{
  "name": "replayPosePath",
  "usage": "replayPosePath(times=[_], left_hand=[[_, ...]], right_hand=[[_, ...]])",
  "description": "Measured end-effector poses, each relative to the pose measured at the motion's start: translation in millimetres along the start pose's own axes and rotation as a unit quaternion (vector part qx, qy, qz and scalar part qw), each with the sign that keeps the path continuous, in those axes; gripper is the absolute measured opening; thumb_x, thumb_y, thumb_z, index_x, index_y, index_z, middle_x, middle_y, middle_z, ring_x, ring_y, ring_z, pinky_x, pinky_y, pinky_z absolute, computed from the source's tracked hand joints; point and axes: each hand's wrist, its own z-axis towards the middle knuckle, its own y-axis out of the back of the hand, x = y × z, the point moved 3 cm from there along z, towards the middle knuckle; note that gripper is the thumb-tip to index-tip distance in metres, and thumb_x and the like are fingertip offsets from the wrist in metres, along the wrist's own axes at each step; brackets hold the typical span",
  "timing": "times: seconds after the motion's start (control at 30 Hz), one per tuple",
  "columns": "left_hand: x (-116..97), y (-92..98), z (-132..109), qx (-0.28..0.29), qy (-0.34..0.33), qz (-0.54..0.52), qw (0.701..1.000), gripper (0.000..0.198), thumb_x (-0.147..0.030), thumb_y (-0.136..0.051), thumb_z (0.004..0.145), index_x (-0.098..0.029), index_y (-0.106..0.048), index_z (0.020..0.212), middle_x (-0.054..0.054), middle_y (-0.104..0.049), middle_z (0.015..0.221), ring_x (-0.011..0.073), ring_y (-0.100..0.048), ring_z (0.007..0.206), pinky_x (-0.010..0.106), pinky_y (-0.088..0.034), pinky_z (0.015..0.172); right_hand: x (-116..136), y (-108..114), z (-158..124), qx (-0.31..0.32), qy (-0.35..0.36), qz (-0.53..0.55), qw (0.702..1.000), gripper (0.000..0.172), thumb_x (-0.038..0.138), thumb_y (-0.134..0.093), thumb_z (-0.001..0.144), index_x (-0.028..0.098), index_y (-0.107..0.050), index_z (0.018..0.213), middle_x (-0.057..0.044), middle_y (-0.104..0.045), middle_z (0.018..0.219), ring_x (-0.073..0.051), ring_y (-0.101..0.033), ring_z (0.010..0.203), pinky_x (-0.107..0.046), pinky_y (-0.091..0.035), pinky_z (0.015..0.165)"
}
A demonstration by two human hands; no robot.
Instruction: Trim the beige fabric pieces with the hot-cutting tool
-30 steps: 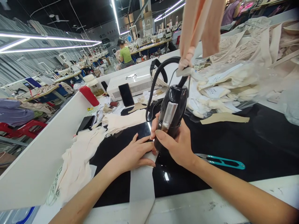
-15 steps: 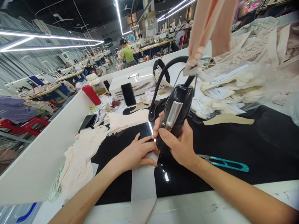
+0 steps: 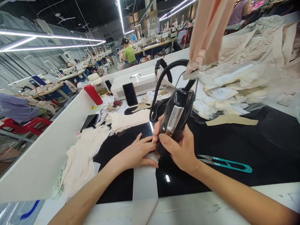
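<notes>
My right hand (image 3: 181,147) is wrapped round a black hand-held tool (image 3: 175,115) with a silver plate and a thick black cable looping up from its top. The tool stands upright with its lower end on a pale fabric strip (image 3: 144,187) that runs toward me over the black worktop (image 3: 246,140). My left hand (image 3: 137,153) lies flat on the strip just left of the tool, fingers stretched out, pressing the fabric down.
Teal thread snips (image 3: 226,163) lie right of my right wrist. Cream fabric pieces (image 3: 82,156) pile at the left by a white divider wall (image 3: 42,156). A phone (image 3: 130,94) leans on a white machine (image 3: 138,82). Bagged fabric (image 3: 234,87) heaps at the right. A person in green (image 3: 129,54) works far behind.
Both hands and the tool stay almost in place on the strip; only the camera view has shifted slightly.
</notes>
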Motion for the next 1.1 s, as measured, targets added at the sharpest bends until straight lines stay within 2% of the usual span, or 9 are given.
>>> replayPosePath(times=[0.13, 0.37, 0.6, 0.7, 0.77, 0.83, 0.9, 1.0, 1.1], left_hand=[[3.0, 1.0, 0.4, 0.007, -0.010, -0.003, 1.000, 0.049, -0.042, -0.105, 0.093, -0.028, -0.085, 0.135, 0.014, -0.065, 0.174, 0.0443, -0.050, 0.171, 0.080, -0.017, 0.148], [3.7, 0.9, 1.5, 0.012, -0.032, -0.004, 0.999, 0.070, -0.046, -0.108, 0.088, -0.028, -0.080, 0.150, 0.015, -0.063, 0.177, 0.0448, -0.044, 0.175, 0.079, -0.011, 0.149], [3.0, -0.2, 2.2, 0.000, -0.050, 0.039, 0.998, 0.070, -0.048, -0.106, 0.090, -0.025, -0.078, 0.150, 0.017, -0.063, 0.176, 0.0446, -0.046, 0.174, 0.080, -0.019, 0.147], [-4.0, -2.0, -10.9, -0.056, -0.060, 0.084, 0.993, 0.069, -0.048, -0.105, 0.092, -0.025, -0.076, 0.150, 0.017, -0.066, 0.172, 0.0439, -0.050, 0.172, 0.079, -0.030, 0.145], [-13.7, -7.1, -26.9, -0.129, -0.047, 0.107, 0.985, 0.053, -0.045, -0.098, 0.100, -0.024, -0.076, 0.144, 0.016, -0.071, 0.164, 0.0386, -0.063, 0.160, 0.068, -0.048, 0.138], [-25.2, -16.5, -44.9, -0.213, 0.004, 0.121, 0.970, 0.024, -0.033, -0.086, 0.112, -0.021, -0.077, 0.131, 0.012, -0.080, 0.140, 0.0281, -0.078, 0.129, 0.046, -0.067, 0.115], [-38.8, -31.7, -58.3, -0.244, 0.025, 0.149, 0.958, 0.004, -0.024, -0.075, 0.118, -0.020, -0.075, 0.116, 0.006, -0.079, 0.114, 0.0228, -0.079, 0.101, 0.037, -0.070, 0.092], [-53.4, -51.4, -65.6, -0.244, 0.011, 0.173, 0.954, 0.007, -0.018, -0.069, 0.118, -0.019, -0.074, 0.114, 0.002, -0.076, 0.102, 0.0221, -0.075, 0.089, 0.036, -0.068, 0.082], [-53.7, -55.5, -66.0, -0.235, 0.000, 0.203, 0.951, 0.020, -0.003, -0.062, 0.115, -0.018, -0.075, 0.120, 0.002, -0.077, 0.103, 0.0219, -0.074, 0.087, 0.035, -0.066, 0.078]], right_hand=[[0.2, -1.2, 0.5, -0.002, -0.008, -0.002, 1.000, 0.034, 0.049, -0.095, 0.090, 0.030, -0.074, 0.108, 0.002, -0.076, 0.088, -0.021, -0.074, 0.079, -0.043, -0.069, 0.082], [-2.9, -4.1, -4.1, 0.007, -0.002, 0.018, 1.000, 0.053, 0.074, -0.094, 0.088, 0.030, -0.075, 0.112, -0.002, -0.083, 0.096, -0.024, -0.077, 0.083, -0.046, -0.068, 0.085], [0.9, -6.0, -5.1, 0.032, 0.011, -0.002, 0.999, 0.030, 0.048, -0.093, 0.095, 0.030, -0.075, 0.111, 0.000, -0.082, 0.093, -0.023, -0.080, 0.084, -0.044, -0.070, 0.084], [6.0, -7.8, -1.4, 0.031, 0.019, 0.017, 0.999, 0.033, 0.050, -0.095, 0.094, 0.030, -0.073, 0.109, 0.002, -0.081, 0.090, -0.019, -0.078, 0.075, -0.038, -0.070, 0.076], [10.3, -7.4, 2.2, 0.026, 0.023, 0.028, 0.999, 0.039, 0.052, -0.098, 0.092, 0.030, -0.071, 0.108, 0.005, -0.080, 0.087, -0.015, -0.074, 0.068, -0.033, -0.068, 0.069], [14.8, -4.7, 6.5, 0.020, 0.027, 0.018, 0.999, 0.048, 0.056, -0.102, 0.087, 0.030, -0.068, 0.108, 0.006, -0.078, 0.085, -0.014, -0.072, 0.065, -0.030, -0.066, 0.065], [19.2, -0.4, 11.5, 0.021, 0.030, -0.008, 0.999, 0.057, 0.062, -0.105, 0.082, 0.030, -0.067, 0.109, 0.005, -0.078, 0.085, -0.016, -0.072, 0.066, -0.031, -0.066, 0.063], [25.3, 6.0, 19.2, 0.030, 0.026, -0.075, 0.996, 0.062, 0.073, -0.104, 0.077, 0.031, -0.070, 0.106, 0.002, -0.076, 0.086, -0.022, -0.072, 0.073, -0.037, -0.067, 0.062], [31.3, 9.5, 24.7, 0.030, 0.028, -0.139, 0.989, 0.060, 0.071, -0.105, 0.075, 0.031, -0.071, 0.102, 0.000, -0.075, 0.087, -0.025, -0.071, 0.075, -0.041, -0.067, 0.063]])
